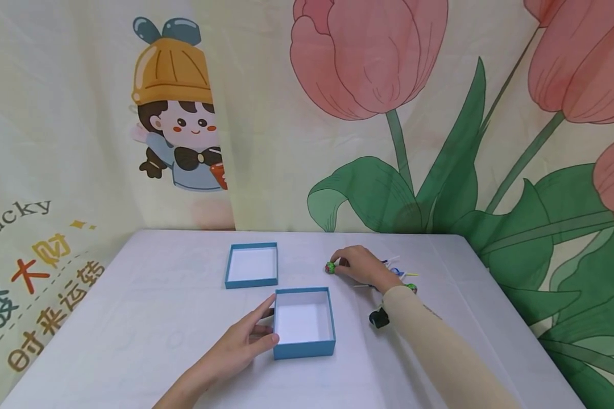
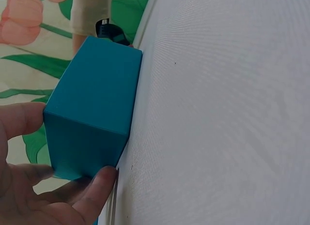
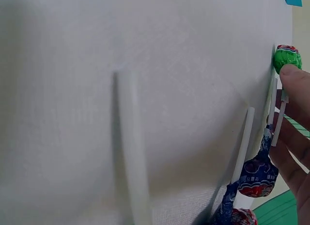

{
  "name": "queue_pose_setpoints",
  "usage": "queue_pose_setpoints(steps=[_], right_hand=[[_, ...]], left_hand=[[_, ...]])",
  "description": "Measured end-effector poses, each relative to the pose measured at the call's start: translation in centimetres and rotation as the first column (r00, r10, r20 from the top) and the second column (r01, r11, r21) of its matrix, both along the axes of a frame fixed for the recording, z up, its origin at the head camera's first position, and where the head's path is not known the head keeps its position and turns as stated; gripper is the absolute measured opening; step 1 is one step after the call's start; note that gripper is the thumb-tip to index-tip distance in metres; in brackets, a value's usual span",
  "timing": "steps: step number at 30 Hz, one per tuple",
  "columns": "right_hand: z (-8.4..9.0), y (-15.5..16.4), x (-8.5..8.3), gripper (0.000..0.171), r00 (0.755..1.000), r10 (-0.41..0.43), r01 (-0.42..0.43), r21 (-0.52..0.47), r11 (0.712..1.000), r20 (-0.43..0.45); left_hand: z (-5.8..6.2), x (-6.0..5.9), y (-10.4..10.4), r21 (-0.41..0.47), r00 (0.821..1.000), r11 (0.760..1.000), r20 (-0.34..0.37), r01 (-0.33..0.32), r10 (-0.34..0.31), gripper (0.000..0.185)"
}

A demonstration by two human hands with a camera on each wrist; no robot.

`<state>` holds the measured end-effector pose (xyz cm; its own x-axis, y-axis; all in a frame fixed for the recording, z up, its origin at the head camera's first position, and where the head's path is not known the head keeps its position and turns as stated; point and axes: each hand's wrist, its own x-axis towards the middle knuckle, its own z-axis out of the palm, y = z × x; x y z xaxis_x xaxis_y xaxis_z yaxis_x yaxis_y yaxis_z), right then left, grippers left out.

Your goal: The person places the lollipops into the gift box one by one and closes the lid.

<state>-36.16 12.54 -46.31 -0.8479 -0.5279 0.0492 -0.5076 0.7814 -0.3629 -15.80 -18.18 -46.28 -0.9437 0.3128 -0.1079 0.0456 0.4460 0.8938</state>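
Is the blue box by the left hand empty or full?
Empty. The head view shows only bare white floor inside the blue box, which the left hand holds at its side.

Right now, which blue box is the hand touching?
The nearer, deeper blue cardboard box. The left hand grips its left wall, while the shallower blue box sits farther back, untouched.
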Motion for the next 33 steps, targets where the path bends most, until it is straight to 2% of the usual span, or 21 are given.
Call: queue_pose_setpoints(steps=[6,12,18,25,33], right_hand=[[-0.1,-0.2,-0.2,0.017,1.000,0.022,-0.022,-0.007,1.000,-0.008],[0.0,-0.2,-0.1,0.023,0.999,0.043,-0.042,0.009,0.999,-0.029],[0.3,-0.3,0.2,0.023,0.999,0.035,-0.034,0.022,0.999,-0.031],[1.9,-0.6,1.1,0.024,0.998,0.039,-0.040,-0.018,0.999,-0.047],[4.8,-1.5,3.2,0.025,0.989,0.130,-0.137,-0.098,0.986,-0.075]], left_hand=[[0.1,0.0,0.0,0.001,1.000,1.000,0.003,0.002,-0.002,0.082],[0.0,0.0,-0.1,0.007,1.000,1.000,0.003,0.005,-0.005,0.081],[0.0,0.1,-0.2,0.002,1.000,1.000,0.013,0.004,-0.004,0.082],[0.1,0.2,-0.2,0.003,1.000,1.000,0.024,-0.003,0.003,0.082],[0.0,0.2,0.0,0.006,0.999,1.000,0.039,-0.016,0.015,0.082]])
